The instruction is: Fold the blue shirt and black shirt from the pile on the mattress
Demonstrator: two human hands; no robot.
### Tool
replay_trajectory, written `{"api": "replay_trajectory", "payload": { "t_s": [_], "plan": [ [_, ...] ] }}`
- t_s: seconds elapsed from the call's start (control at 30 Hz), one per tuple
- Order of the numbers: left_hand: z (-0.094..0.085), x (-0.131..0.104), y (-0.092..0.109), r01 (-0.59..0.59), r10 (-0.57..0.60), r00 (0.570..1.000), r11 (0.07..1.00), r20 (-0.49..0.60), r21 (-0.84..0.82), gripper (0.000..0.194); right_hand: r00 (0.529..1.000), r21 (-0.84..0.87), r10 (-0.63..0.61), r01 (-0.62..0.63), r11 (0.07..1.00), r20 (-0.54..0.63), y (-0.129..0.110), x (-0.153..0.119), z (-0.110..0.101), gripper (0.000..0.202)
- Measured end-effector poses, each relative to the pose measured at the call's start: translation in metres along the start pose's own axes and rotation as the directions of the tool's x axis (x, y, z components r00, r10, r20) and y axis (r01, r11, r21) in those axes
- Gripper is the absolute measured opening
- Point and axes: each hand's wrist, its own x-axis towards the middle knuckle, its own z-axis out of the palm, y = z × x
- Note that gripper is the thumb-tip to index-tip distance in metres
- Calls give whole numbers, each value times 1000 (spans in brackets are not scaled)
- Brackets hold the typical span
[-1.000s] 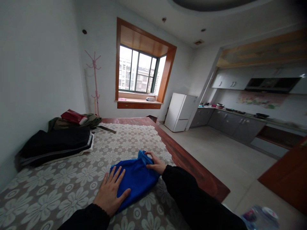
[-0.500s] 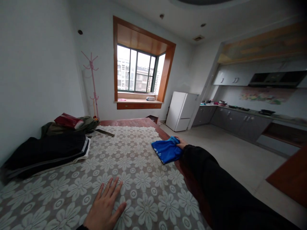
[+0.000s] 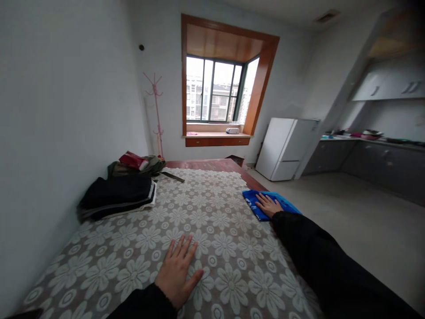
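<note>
One blue cloth, print illegible

I count two hands, the left hand and the right hand. The table carries one blue folded cloth at right of centre, and at left one clothes stack and one red packet. Higher, there are one coat rack, one window and one refrigerator.

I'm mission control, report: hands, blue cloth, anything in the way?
Right hand flat on blue cloth. Left hand spread on flowered cover. Folded stack left, not blocking.
</note>
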Motion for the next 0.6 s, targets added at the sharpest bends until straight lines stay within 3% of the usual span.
{"api": "replay_trajectory", "payload": {
  "t_s": [0.07, 0.17, 0.27, 0.33, 0.4, 0.53, 0.6],
  "plan": [
    [-5, 0, 3, 21, -21, 1000, 1000, 21, -17, 71, 1000, 6, 5, -5, 1000, 24, -9, -5, -4, 56],
    [-9, -2, 6, 43, -42, 998, 998, 48, -38, 74, 1000, 4, -3, 3, 1000, 18, -25, -9, -30, 52],
    [-7, -3, 4, 40, -37, 998, 997, 44, -71, 75, 996, 13, -84, 85, 996, -32, -73, -5, -63, 46],
    [-4, -4, 1, 31, -28, 999, 995, 33, -97, 76, 977, 49, -201, 204, 978, -64, -132, -2, -77, 44],
    [0, -3, -2, 21, -18, 1000, 993, 25, -119, 76, 938, 106, -338, 345, 932, -81, -209, 0, -79, 42],
    [8, 1, -7, 18, -14, 1000, 989, 26, -144, 78, 813, 208, -574, 581, 787, -101, -378, -11, -61, 38],
    [15, 5, -11, -8, 12, 1000, 987, 24, -159, 73, 770, 245, -627, 634, 733, -115, -447, -21, -48, 42]
  ]
}}
